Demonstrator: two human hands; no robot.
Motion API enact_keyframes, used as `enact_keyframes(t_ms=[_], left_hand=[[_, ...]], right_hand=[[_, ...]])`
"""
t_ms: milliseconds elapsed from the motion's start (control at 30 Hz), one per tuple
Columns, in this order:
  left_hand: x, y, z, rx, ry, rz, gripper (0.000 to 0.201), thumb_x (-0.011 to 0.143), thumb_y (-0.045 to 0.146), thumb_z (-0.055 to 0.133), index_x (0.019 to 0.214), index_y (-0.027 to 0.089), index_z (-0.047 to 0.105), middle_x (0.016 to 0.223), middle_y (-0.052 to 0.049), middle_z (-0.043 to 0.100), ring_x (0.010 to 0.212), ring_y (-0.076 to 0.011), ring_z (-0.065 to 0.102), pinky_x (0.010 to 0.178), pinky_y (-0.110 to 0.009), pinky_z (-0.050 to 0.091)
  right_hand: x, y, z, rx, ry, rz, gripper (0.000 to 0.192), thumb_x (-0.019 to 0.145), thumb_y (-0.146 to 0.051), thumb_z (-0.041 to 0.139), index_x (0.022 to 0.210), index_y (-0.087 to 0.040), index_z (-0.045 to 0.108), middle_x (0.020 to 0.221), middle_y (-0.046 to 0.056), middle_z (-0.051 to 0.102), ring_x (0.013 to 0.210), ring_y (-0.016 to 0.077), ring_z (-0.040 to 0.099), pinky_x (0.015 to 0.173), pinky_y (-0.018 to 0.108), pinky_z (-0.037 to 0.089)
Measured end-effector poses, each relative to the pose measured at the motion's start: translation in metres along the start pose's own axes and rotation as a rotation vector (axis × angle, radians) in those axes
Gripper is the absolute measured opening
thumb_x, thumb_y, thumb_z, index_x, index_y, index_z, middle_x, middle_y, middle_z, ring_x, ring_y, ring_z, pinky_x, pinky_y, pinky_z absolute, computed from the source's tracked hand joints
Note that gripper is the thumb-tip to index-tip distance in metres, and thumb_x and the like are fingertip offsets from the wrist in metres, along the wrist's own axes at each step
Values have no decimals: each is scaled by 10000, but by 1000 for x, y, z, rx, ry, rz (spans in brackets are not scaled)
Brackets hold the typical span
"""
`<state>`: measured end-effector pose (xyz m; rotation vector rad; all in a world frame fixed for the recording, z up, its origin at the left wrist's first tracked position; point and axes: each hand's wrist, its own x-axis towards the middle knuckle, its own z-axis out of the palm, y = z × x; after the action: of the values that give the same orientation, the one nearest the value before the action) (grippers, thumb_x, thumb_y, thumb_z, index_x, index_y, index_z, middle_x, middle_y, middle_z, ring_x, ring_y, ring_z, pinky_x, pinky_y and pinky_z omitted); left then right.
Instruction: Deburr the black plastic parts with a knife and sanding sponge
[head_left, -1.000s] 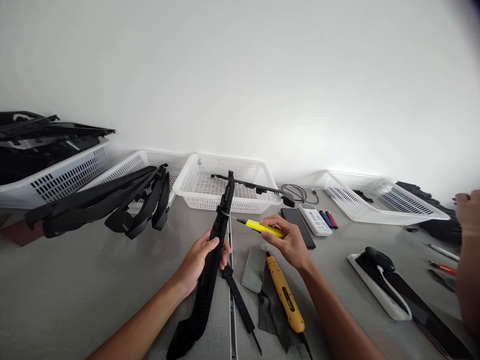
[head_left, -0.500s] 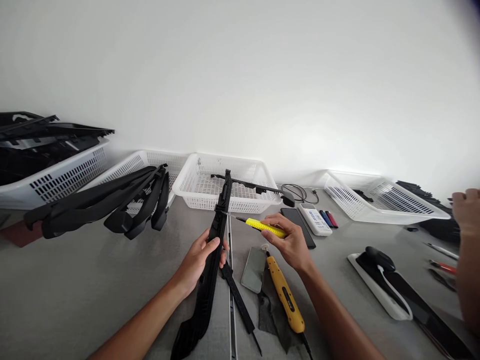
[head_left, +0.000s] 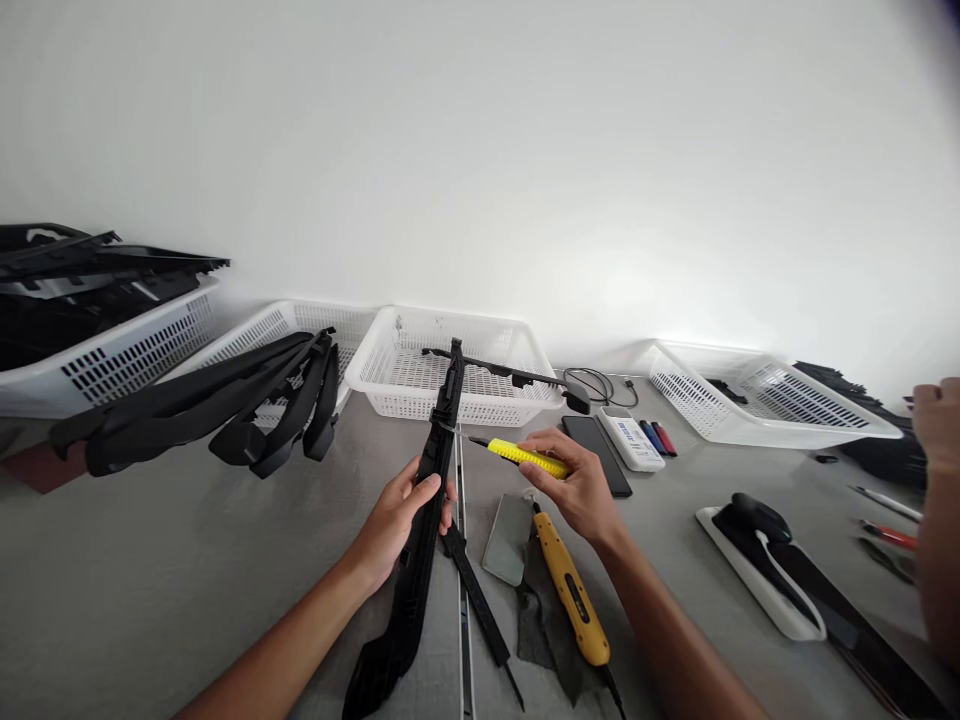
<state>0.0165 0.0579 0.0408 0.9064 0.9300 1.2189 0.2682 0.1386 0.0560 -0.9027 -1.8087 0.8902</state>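
Note:
My left hand (head_left: 399, 518) is closed around a long black plastic trim piece (head_left: 424, 540), thumb on its upper face and fingertips showing at its right edge. The piece runs from the front of the table up to the middle white basket. In my right hand (head_left: 571, 478) is a yellow utility knife (head_left: 517, 457). Its blade points left and meets the trim piece a little above my left hand; I cannot tell how deep it sits. Under my hands lie a narrow black tool with a thin tip (head_left: 480, 602) and a yellow corded power tool (head_left: 571, 588).
The middle white basket (head_left: 450, 408) holds another thin black strip (head_left: 517, 377). Black trim pieces (head_left: 202, 400) overhang a basket on the left. Beside the power tool lie a grey block (head_left: 505, 540) and dark cloth (head_left: 536, 630). At right, another person's arm (head_left: 942, 520) reaches in.
The knife and my right hand have shifted very slightly left toward the trim piece. My left hand keeps the same grip, and the trim piece stays almost where it was.

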Motion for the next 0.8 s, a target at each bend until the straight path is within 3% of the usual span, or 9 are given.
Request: enact_keyframes(t_ms=[800], left_hand=[[-3, 4, 3, 10, 9, -15, 292, 955, 491, 697, 958, 206, 634, 937, -29, 690, 679, -139, 603, 671, -289, 522]], right_hand=[[-1, 1, -2, 2, 13, -6, 199, 935, -423, 780, 1047, -261, 812, 1071, 84, 714, 949, 245, 661, 741, 329, 526]])
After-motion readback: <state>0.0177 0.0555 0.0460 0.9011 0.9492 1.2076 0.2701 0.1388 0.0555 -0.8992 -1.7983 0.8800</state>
